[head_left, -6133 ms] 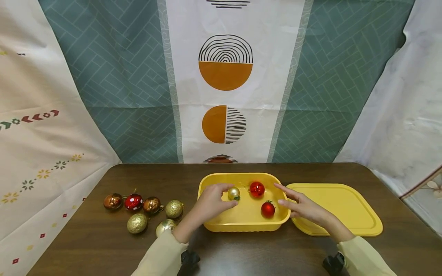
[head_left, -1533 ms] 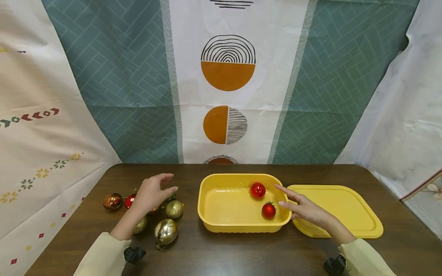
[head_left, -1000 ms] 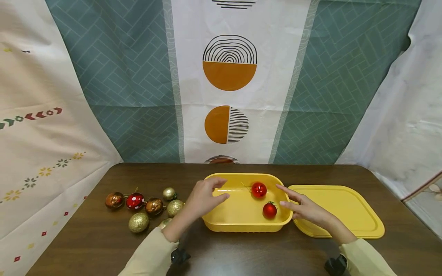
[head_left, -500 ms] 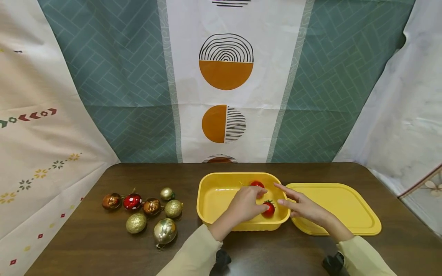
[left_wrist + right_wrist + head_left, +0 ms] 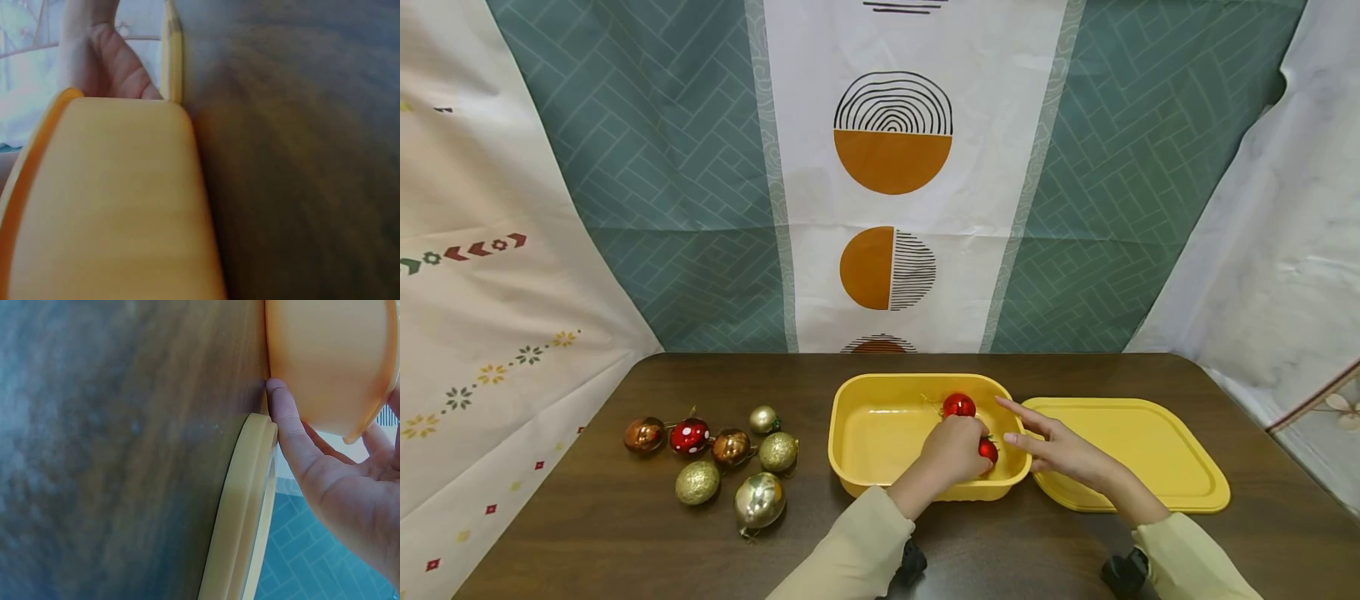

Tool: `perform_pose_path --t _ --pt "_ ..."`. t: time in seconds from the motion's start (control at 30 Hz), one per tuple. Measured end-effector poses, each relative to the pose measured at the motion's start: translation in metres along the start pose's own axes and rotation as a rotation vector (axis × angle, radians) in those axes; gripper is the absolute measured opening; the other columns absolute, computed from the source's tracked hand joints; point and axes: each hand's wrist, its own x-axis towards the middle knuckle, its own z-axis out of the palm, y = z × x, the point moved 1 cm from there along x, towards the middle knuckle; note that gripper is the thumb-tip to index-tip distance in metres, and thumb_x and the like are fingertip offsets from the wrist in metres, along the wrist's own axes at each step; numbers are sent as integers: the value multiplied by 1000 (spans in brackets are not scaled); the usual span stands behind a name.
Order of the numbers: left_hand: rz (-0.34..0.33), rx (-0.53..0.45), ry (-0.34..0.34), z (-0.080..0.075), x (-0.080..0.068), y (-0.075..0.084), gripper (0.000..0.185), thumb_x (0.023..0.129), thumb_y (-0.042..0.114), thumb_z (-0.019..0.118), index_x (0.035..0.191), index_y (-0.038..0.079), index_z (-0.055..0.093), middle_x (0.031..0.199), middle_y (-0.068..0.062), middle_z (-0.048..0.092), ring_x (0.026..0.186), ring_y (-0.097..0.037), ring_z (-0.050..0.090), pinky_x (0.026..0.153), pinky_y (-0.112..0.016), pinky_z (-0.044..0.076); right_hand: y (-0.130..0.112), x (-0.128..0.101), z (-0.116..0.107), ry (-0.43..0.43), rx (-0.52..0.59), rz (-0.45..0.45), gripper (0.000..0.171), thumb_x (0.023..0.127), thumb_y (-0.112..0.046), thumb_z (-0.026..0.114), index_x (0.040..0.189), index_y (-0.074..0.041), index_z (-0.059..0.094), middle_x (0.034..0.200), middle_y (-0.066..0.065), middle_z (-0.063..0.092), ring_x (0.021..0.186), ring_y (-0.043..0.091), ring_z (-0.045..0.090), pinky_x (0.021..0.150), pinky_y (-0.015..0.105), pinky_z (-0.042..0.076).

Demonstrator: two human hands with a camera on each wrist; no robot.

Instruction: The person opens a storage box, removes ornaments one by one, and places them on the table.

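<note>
Inside the yellow box (image 5: 880, 496), my left hand (image 5: 951, 450) pinches a red Christmas ball (image 5: 988, 451) with a green leafy top, between thumb and curled fingers. Part of the ball is hidden behind the fingers. A second, shiny red ball (image 5: 958, 405) with a gold thread lies just behind that hand. My right hand (image 5: 1067, 450) rests at the box's right end, its fingers mostly straight. In the right wrist view a fingertip touches the box's outer wall (image 5: 331, 356) low down. The left wrist view is mostly filled by the box's front wall (image 5: 119, 200).
A yellow lid (image 5: 1135, 450) lies flat right of the box, under the right forearm. On the left of the brown table (image 5: 587, 517) stand several Christmas balls: copper (image 5: 645, 435), red with white dots (image 5: 689, 437), glittery gold (image 5: 697, 482) and shiny gold (image 5: 759, 500).
My left hand has carried a small gold ball from the box to the group on the left, come back into the box, and curled its fingers round the red ball. The right hand has stayed put.
</note>
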Motion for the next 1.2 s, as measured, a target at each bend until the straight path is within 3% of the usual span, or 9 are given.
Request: perform_pose_path --t 0.1,0.57,0.73,0.87,1.0,1.2 --pt "10 18 16 2 0 0 15 72 22 75 83 12 68 61 7 51 58 -10 44 52 -18 35 -1 0 0 -4 0 -3 61 94 -27 49 146 -15 19 147 27 10 111 31 48 79 32 50" --pt "5 -17 44 0 -2 -1 11 73 19 73 71 11 66 50 4 43 51 -10 41 46 -18 31 -2 1 0 -5 7 6 60 94 -28 48 146 -16 20 148 26 11 116 35 45 83 37 50" --pt "39 -32 75 -5 -6 -6 11 73 20 73 80 11 71 61 6 58 56 -10 45 50 -18 35 -3 -1 0 -15 0 -12 62 94 -27 48 146 -12 18 146 29 9 112 33 47 79 33 51" --pt "60 -83 88 -18 -11 -13 20 71 19 75 89 10 73 78 4 67 65 -9 49 58 -18 40 -3 -2 0 -7 2 7 62 94 -27 49 146 -14 18 147 28 10 103 28 51 72 29 51" --pt "86 -116 125 -40 -20 -21 22 71 18 74 91 8 73 79 2 68 66 -10 53 58 -17 41 -4 -1 0 -7 11 9 63 94 -26 50 146 -14 18 147 27 10 97 25 51 66 27 49" --pt "53 -242 167 -79 -40 -43 28 74 18 74 99 5 71 89 -3 69 81 -18 62 66 -23 44 -4 -2 -1 -15 -3 0 63 94 -26 49 146 -12 17 147 29 7 96 25 52 67 27 49"
